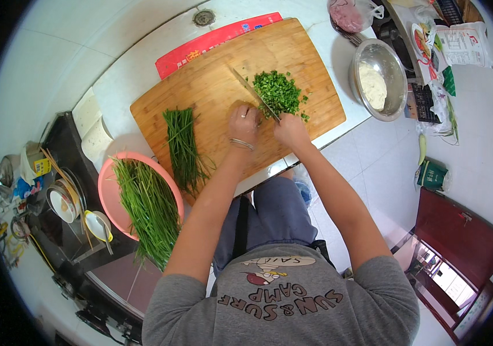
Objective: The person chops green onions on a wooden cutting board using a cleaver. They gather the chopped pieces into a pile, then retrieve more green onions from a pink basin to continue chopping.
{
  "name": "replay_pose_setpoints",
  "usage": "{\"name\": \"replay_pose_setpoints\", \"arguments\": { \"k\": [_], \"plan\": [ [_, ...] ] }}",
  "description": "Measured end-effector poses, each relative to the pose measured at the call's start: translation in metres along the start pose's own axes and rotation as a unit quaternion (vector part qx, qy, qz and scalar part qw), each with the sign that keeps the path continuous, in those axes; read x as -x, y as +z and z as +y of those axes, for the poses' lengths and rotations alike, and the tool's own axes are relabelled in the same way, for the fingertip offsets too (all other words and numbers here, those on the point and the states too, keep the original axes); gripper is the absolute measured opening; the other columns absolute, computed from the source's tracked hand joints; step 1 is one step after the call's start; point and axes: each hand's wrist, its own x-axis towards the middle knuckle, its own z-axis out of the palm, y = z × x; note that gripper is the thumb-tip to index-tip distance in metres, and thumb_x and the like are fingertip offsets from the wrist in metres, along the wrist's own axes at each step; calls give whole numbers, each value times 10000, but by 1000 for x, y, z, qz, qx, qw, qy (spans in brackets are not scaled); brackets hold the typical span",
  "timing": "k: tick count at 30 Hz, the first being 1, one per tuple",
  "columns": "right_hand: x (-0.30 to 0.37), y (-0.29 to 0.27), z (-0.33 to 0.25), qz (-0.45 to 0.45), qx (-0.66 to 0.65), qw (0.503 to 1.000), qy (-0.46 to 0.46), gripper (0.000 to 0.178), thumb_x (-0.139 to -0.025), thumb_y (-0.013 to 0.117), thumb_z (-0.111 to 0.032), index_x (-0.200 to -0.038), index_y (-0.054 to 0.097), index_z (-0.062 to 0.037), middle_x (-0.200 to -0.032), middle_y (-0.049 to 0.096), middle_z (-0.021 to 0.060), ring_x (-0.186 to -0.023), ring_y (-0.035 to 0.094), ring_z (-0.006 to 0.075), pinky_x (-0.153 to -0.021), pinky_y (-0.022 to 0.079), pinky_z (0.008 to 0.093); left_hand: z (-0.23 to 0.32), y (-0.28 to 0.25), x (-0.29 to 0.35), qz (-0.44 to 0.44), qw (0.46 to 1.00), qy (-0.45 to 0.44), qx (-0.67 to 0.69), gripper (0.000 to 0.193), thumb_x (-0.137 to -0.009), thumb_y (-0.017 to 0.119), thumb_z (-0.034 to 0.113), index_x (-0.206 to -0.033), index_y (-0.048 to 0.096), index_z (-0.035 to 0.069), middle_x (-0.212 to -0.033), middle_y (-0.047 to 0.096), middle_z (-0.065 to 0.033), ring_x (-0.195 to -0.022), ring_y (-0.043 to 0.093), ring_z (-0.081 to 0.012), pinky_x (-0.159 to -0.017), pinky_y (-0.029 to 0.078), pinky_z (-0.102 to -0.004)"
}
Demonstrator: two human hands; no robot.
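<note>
My right hand (291, 131) is wrapped round the handle of a kitchen knife (253, 92), its blade slanting up and left across the wooden cutting board (209, 86). Just left of the blade, my left hand (243, 124) rests on the board with its fingers curled; whatever lies under them is hidden. A heap of chopped green chives (277, 92) sits against the blade's right side, with loose bits around it. Toward the board's left end lies a bunch of uncut chives (183, 147), apart from both hands.
A pink basin (107, 190) full of long chives stands at the board's lower left. Right of the board is a metal bowl (395, 75) with pale dough (372, 86). Behind it sits a bag of pinkish food (347, 14). A red flat package (217, 43) lies along the board's far edge.
</note>
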Motion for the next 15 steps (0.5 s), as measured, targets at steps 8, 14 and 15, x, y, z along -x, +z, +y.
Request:
{"name": "replay_pose_setpoints", "arguments": {
  "k": [8,14,15],
  "plan": [
    [0,11,-4,-5,12,1000,11,201,-759,516,-129,-809,606,43,-825,601,310,-820,597,441,-739,487,490,-8,-6,-2,-36,999,36,7,119,-700,642,45,-813,605,50,-796,547,-114,-754,549,-308,-662,465,-398],
    [-15,13,-4,-2,-30,1000,-10,198,-746,523,-114,-832,606,43,-851,605,307,-843,599,442,-755,489,487,-6,-10,-8,-38,997,63,31,132,-687,618,41,-817,602,44,-817,546,-112,-769,536,-296,-682,466,-381],
    [-18,12,-4,0,-35,999,-13,198,-743,523,-110,-839,609,40,-874,607,308,-863,602,439,-767,493,485,-8,-10,-7,-38,997,66,22,129,-687,625,38,-814,606,43,-817,548,-112,-776,539,-295,-686,466,-382]
  ]
}}
